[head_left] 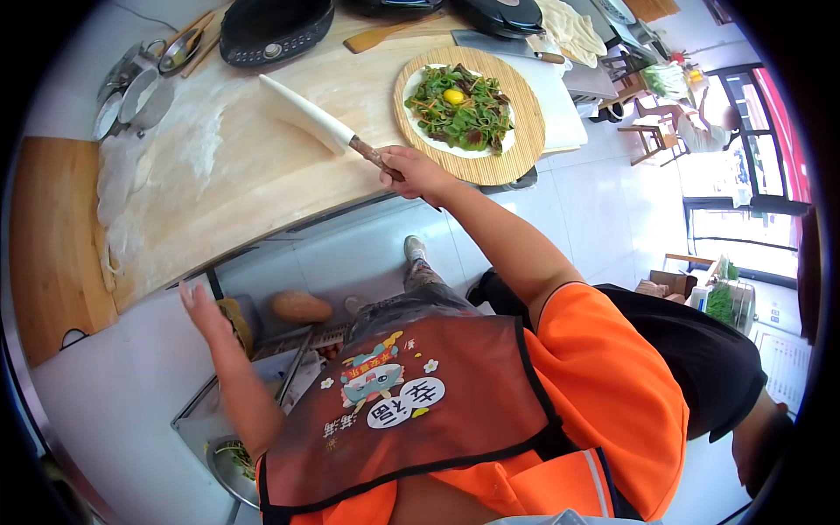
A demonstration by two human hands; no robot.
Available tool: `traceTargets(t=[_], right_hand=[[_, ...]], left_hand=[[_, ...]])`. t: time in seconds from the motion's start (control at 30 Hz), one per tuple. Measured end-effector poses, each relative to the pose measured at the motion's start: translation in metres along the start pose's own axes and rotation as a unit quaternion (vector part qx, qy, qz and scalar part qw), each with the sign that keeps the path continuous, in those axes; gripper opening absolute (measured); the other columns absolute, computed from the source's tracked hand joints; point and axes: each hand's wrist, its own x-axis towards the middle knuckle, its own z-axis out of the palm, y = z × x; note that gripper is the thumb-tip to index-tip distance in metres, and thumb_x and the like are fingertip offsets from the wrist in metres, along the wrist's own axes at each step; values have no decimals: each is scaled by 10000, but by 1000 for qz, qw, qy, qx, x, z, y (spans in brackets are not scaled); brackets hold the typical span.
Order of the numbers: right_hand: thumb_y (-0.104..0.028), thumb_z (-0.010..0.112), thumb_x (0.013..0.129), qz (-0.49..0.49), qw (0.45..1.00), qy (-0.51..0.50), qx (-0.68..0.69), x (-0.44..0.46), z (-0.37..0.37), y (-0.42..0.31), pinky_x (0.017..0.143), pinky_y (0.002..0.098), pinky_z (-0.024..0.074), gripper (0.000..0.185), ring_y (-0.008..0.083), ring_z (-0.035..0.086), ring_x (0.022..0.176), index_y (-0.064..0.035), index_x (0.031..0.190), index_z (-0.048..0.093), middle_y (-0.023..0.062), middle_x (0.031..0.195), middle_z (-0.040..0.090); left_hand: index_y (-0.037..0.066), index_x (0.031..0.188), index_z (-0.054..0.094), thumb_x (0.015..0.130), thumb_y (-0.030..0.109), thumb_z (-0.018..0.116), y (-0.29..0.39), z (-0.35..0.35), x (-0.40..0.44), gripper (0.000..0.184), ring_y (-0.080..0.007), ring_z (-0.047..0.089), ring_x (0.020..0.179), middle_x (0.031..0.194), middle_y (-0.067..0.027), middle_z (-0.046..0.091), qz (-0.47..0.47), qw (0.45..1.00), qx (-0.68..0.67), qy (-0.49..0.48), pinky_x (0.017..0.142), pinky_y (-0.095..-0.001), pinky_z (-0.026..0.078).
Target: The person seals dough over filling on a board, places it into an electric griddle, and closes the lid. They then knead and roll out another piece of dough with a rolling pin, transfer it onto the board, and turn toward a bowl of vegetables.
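Note:
My right hand (418,172) is closed around the dark wooden handle of a large kitchen knife (308,115). Its wide, pale blade points left, above the floured worktop. My left hand (199,308) hangs low by the near edge of the worktop, fingers apart and holding nothing. Just beyond my right hand is a white plate (426,133) of mixed leafy greens (472,127) with an egg yolk (453,96) on top. The plate rests on a round bamboo board (525,131).
A black electric pan (273,35) and a wooden spatula (385,35) lie along the back. Metal bowls (147,96) stand at the far left. Behind the board lies another knife (516,48). Below are a squash (300,306) and a bowl of greens (232,468). Someone in black (674,350) stands close at right.

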Motion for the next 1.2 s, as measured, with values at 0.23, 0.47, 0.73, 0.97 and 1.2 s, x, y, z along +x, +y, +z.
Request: traceTargets(t=[0.23, 0.47, 0.73, 0.97, 1.2], right_hand=[[-248, 462, 1100, -32, 999, 15, 41, -79, -33, -43, 426, 209, 249, 347, 43, 377, 521, -87, 1396, 545, -7, 800, 580], [-257, 442, 1119, -26, 996, 88, -23, -137, -62, -39, 448, 184, 257, 374, 21, 349, 540, -80, 1435, 533, -29, 805, 548], [-268, 514, 1075, -54, 975, 185, -107, -170, -100, -14, 571, 207, 395, 400, 41, 475, 645, -76, 1413, 610, -35, 788, 593], [-232, 530, 1088, -88, 951, 233, -183, -170, -129, -1, 521, 188, 340, 424, 22, 407, 593, -54, 1473, 550, -21, 819, 591], [-232, 548, 1079, -98, 933, 262, -225, -177, -144, -5, 577, 202, 377, 417, 39, 445, 639, -54, 1455, 574, -28, 825, 609]], left_hand=[[-15, 1617, 266, 1024, 143, 555, 39, 153, -61, 678, -313, 343, 1532, 1679, -206, 290, 83, 990, 52, -106, 1225, -378, 286], [-36, 1617, 250, 1024, 111, 543, 49, 243, -82, 677, -310, 314, 1546, 1689, -196, 278, 77, 976, 28, -201, 1233, -385, 286], [-40, 1596, 307, 1018, 137, 556, 33, 293, -84, 654, -326, 326, 1539, 1661, -215, 329, 144, 957, 69, -241, 1237, -393, 275], [-55, 1572, 344, 1014, 167, 571, 41, 322, -106, 642, -328, 343, 1530, 1640, -238, 352, 163, 947, 104, -257, 1226, -390, 293], [-76, 1555, 357, 1013, 173, 569, 44, 350, -123, 633, -343, 349, 1526, 1636, -250, 353, 232, 923, 135, -276, 1233, -395, 288]])
